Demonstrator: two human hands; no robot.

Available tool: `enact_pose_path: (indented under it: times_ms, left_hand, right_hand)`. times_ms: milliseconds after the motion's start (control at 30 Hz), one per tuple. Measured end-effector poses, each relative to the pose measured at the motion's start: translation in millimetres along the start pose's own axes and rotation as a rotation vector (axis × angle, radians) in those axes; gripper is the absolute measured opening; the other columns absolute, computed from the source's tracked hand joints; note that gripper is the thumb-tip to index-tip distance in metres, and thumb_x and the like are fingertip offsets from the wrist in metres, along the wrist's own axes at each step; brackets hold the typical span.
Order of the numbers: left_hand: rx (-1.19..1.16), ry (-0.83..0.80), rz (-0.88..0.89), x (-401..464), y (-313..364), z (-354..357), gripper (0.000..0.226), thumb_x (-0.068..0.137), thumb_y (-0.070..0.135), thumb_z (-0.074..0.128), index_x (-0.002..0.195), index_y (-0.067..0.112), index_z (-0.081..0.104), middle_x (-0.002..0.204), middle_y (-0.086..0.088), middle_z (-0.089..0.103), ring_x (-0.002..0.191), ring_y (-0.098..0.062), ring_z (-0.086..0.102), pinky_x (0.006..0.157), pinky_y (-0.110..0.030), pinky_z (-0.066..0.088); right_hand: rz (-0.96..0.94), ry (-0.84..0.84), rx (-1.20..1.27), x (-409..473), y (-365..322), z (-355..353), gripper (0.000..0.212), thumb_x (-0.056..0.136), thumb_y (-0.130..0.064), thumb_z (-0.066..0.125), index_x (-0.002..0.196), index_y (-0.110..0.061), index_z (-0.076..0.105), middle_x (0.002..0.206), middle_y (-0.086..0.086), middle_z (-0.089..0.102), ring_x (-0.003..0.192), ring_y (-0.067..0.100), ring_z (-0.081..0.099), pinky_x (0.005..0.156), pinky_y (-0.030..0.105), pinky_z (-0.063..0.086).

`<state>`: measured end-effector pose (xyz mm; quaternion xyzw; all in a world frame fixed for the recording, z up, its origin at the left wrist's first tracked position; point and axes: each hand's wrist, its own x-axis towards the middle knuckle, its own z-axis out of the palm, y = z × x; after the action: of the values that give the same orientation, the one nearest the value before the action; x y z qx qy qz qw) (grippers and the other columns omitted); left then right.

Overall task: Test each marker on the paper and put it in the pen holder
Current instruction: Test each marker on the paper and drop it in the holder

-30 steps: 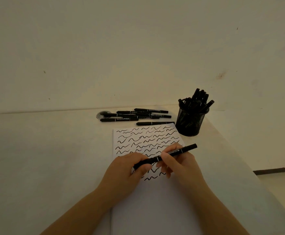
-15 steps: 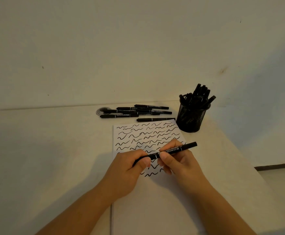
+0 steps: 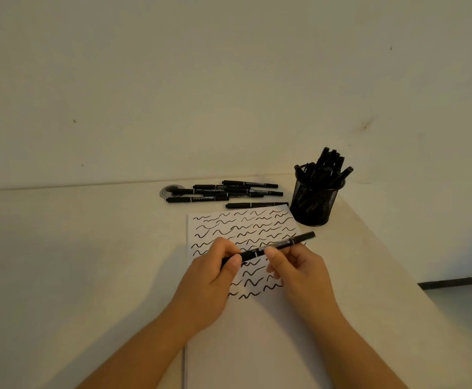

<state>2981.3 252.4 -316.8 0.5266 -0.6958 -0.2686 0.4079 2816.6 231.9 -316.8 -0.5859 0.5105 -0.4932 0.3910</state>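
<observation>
Both hands hold one black marker [image 3: 282, 244] level above the white paper [image 3: 254, 341], which carries several rows of black wavy test strokes. My left hand [image 3: 209, 284] grips the marker's left end, where the cap sits. My right hand [image 3: 299, 272] pinches the barrel near its middle, and the right tip points toward the pen holder. The black mesh pen holder [image 3: 313, 202] stands at the paper's far right corner with several markers upright in it. Several more black markers [image 3: 226, 192] lie in a loose pile beyond the paper's top edge.
A pale table [image 3: 75, 262] runs to a wall at the back. A round grey grommet [image 3: 170, 190] sits under the left end of the marker pile. The table's right edge slants down past the holder, with floor [image 3: 470, 301] beyond it.
The view has tilted and shifted slightly. Both hands still hold the marker at the same spot over the paper, the left thumb now a little further along the cap end.
</observation>
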Motion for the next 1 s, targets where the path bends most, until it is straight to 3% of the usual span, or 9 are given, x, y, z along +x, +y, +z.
enact_pose_path:
  times_ms: [133, 200, 267, 500, 567, 667, 733, 900, 1000]
  left_hand:
    - [0.069, 0.084, -0.049, 2, -1, -4, 0.015, 0.094, 0.024, 0.04, 0.081, 0.032, 0.043, 0.048, 0.012, 0.046, 0.044, -0.006, 0.04, 0.047, -0.019, 0.028]
    - [0.155, 0.088, -0.04, 4, 1, -8, 0.015, 0.094, 0.026, 0.041, 0.082, 0.034, 0.042, 0.049, 0.01, 0.044, 0.046, -0.003, 0.044, 0.047, -0.018, 0.028]
    - [0.238, 0.078, -0.004, 6, 4, -11, 0.011, 0.093, 0.029, 0.043, 0.084, 0.035, 0.043, 0.053, 0.01, 0.046, 0.051, 0.0, 0.047, 0.047, -0.017, 0.029]
    - [0.358, 0.116, 0.209, 17, 27, -14, 0.013, 0.092, 0.036, 0.041, 0.096, 0.029, 0.051, 0.08, 0.016, 0.058, 0.071, 0.0, 0.051, 0.06, -0.013, 0.036]
    - [0.341, 0.111, 0.241, 24, 35, -18, 0.018, 0.091, 0.043, 0.037, 0.098, 0.03, 0.049, 0.077, 0.017, 0.056, 0.066, 0.001, 0.051, 0.055, -0.012, 0.035]
    - [0.279, 0.118, 0.208, 45, 39, -27, 0.025, 0.086, 0.054, 0.028, 0.1, 0.038, 0.04, 0.072, 0.018, 0.054, 0.059, 0.003, 0.051, 0.05, -0.012, 0.033]
    - [0.326, 0.118, 0.139, 67, 30, -32, 0.019, 0.089, 0.051, 0.032, 0.1, 0.039, 0.042, 0.077, 0.018, 0.056, 0.063, 0.004, 0.051, 0.054, -0.012, 0.033]
    - [0.531, -0.103, -0.163, 120, -19, -42, 0.017, 0.092, 0.034, 0.045, 0.105, 0.025, 0.053, 0.103, 0.009, 0.057, 0.084, -0.008, 0.055, 0.068, -0.027, 0.047]
    - [0.617, -0.061, -0.175, 141, -41, -48, 0.021, 0.092, 0.032, 0.046, 0.109, 0.023, 0.056, 0.109, 0.003, 0.057, 0.093, -0.013, 0.056, 0.081, -0.03, 0.047]
  right_hand:
    - [-0.162, 0.146, -0.146, -4, -2, -2, 0.02, 0.084, -0.029, 0.061, 0.064, -0.027, 0.058, 0.06, -0.008, 0.059, 0.059, 0.001, 0.051, 0.057, 0.008, 0.039]
    - [-0.41, 0.148, -0.386, -5, -9, 0, 0.008, 0.083, -0.021, 0.066, 0.08, -0.027, 0.063, 0.077, -0.016, 0.056, 0.065, 0.001, 0.051, 0.058, 0.006, 0.038]
    - [-0.588, 0.088, -0.63, -5, -17, 2, 0.018, 0.076, -0.019, 0.072, 0.093, -0.021, 0.066, 0.089, -0.009, 0.059, 0.07, 0.002, 0.053, 0.057, 0.007, 0.038]
    - [-0.769, -0.056, -0.912, 12, -41, -5, 0.02, 0.067, -0.018, 0.08, 0.084, -0.018, 0.068, 0.073, -0.005, 0.063, 0.062, 0.014, 0.059, 0.042, 0.024, 0.047]
    - [-0.734, -0.09, -0.908, 22, -47, -10, 0.017, 0.072, -0.017, 0.076, 0.086, -0.016, 0.066, 0.076, -0.003, 0.063, 0.065, 0.015, 0.06, 0.045, 0.027, 0.05]
    - [-0.561, -0.065, -0.857, 45, -56, -21, 0.015, 0.087, -0.025, 0.06, 0.1, -0.02, 0.062, 0.091, -0.008, 0.061, 0.079, 0.012, 0.058, 0.065, 0.027, 0.051]
    - [-0.429, -0.006, -0.735, 64, -61, -32, 0.016, 0.089, -0.028, 0.055, 0.104, -0.023, 0.058, 0.091, -0.011, 0.058, 0.08, 0.008, 0.056, 0.071, 0.028, 0.051]
    - [-0.208, 0.118, -0.366, 106, -81, -60, 0.012, 0.089, -0.024, 0.057, 0.101, -0.023, 0.055, 0.078, -0.016, 0.058, 0.069, -0.001, 0.057, 0.055, 0.012, 0.04]
    - [-0.177, 0.205, -0.212, 122, -88, -74, 0.009, 0.089, -0.024, 0.056, 0.097, -0.026, 0.053, 0.079, -0.011, 0.062, 0.062, -0.001, 0.061, 0.046, 0.009, 0.039]
